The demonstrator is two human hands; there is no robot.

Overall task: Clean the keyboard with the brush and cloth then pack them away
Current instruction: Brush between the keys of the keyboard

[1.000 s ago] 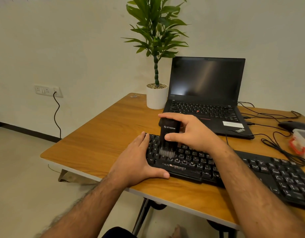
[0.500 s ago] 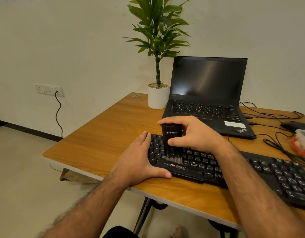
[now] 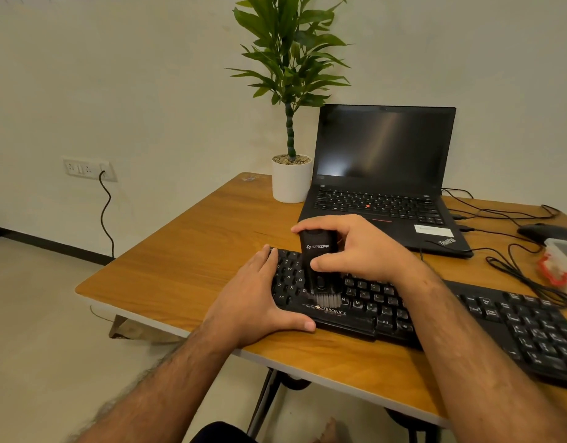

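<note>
Black and wide, a Zebronics keyboard point(image 3: 435, 318) lies along the near edge of a wooden table point(image 3: 186, 266), running off to the right. The person's right hand point(image 3: 355, 251) is closed around a black Striff cleaning brush point(image 3: 318, 266), thumb on its front and fingers curled over its top, holding it upright with the pale bristles pressed onto the keys near the keyboard's left end. The left hand point(image 3: 256, 302) lies flat and open over the keyboard's left end, thumb along the near edge, gripping nothing. Farther back sits an open ThinkPad laptop point(image 3: 384, 180) with a dark screen, and a green plant in a white pot point(image 3: 291, 179) stands just left of it. Black cables point(image 3: 515, 263), a dark mouse point(image 3: 541, 233) and a clear container point(image 3: 563, 251) with a red clasp lie at far right. No cloth is visible.
</note>
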